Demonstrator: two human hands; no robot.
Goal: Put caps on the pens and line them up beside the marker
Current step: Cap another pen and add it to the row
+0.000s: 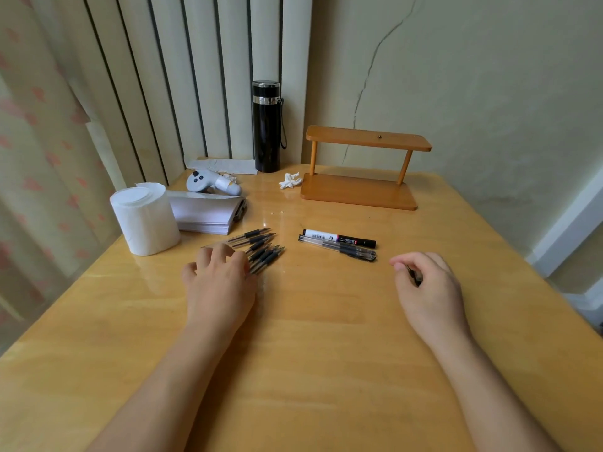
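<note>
A white and black marker (pixel 339 238) lies across the middle of the wooden table (pixel 326 321). Right in front of it lie two capped clear pens (pixel 339 248), parallel to it. To the left, several uncapped pens (pixel 261 249) lie in a loose bunch with their tips pointing right. My left hand (pixel 218 282) rests on the near ends of that bunch, fingers spread over the barrels; whether it grips one I cannot tell. My right hand (pixel 427 285) is curled to the right of the capped pens, holding dark pen caps (pixel 415 275) in its fingers.
A toilet paper roll (pixel 145 218) and a stack of white paper (pixel 205 212) stand at the left, with a white controller (pixel 212 182) behind. A black flask (pixel 267 125), a crumpled tissue (pixel 289 180) and a small wooden shelf (pixel 362 171) stand at the back.
</note>
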